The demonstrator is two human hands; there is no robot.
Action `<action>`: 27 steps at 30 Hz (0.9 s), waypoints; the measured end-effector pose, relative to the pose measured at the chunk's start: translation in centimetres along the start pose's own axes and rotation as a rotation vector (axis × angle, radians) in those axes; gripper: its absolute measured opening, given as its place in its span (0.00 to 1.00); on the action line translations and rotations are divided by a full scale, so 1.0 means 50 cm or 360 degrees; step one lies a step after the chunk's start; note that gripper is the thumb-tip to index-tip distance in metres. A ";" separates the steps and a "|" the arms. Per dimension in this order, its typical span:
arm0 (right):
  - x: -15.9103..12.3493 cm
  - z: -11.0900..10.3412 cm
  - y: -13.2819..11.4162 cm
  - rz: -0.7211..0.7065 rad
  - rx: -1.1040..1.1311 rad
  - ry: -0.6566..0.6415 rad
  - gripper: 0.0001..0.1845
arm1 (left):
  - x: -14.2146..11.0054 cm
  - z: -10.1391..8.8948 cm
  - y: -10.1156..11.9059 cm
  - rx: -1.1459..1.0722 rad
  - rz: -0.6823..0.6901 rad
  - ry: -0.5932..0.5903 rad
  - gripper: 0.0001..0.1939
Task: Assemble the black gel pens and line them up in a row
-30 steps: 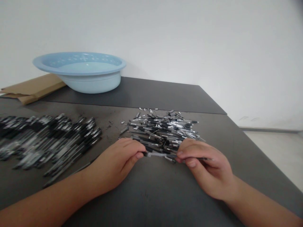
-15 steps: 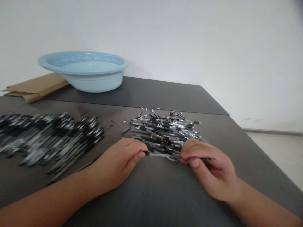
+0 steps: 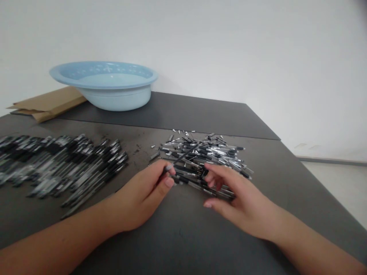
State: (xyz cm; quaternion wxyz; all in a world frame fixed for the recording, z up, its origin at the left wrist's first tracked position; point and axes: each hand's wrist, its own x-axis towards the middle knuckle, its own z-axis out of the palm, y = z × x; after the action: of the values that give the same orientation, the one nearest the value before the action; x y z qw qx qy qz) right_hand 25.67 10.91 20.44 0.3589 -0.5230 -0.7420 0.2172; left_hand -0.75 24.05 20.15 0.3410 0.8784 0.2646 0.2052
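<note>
My left hand (image 3: 149, 194) is closed on a slim dark pen (image 3: 185, 154), its grey end at the fingertips and its blurred shaft slanting up and right across the pile. How much of it sits inside the fingers is hidden. My right hand (image 3: 232, 194) hovers at the near right side of the pile, thumb and fingers apart, holding nothing. Beyond both hands lies a loose pile of pen parts (image 3: 212, 152), black, clear and silvery pieces mixed together. To the left, many assembled-looking black and clear pens (image 3: 86, 164) lie side by side in slanting rows.
A light blue basin (image 3: 114, 97) stands at the back left, beside a folded brown paper bag (image 3: 54, 101). Small pale cone-shaped tips (image 3: 187, 133) are scattered behind the pile. The dark table's (image 3: 263, 126) right edge runs diagonally, with floor beyond; a white wall rises behind.
My right hand has let go of the pen's right end, opened and moved slightly left. The pen, still in my left hand, has swung from level to pointing up and away.
</note>
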 end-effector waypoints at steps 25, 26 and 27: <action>0.230 0.023 0.031 -0.0327 -0.1023 -0.0813 0.10 | 0.019 -0.001 -0.026 0.0137 0.0108 0.0087 0.13; 0.231 0.023 0.031 -0.0357 -0.1052 -0.0815 0.10 | 0.019 -0.001 -0.025 0.0141 0.0112 0.0085 0.13; 0.230 0.024 0.031 -0.0381 -0.1079 -0.0801 0.10 | 0.020 -0.001 -0.024 0.0148 0.0111 0.0085 0.13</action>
State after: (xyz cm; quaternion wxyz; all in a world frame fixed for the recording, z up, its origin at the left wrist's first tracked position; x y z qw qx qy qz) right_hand 23.46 22.26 22.10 -0.0025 -0.4524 -0.8910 0.0389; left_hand -0.41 25.43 19.49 0.2852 0.8963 0.2521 0.2276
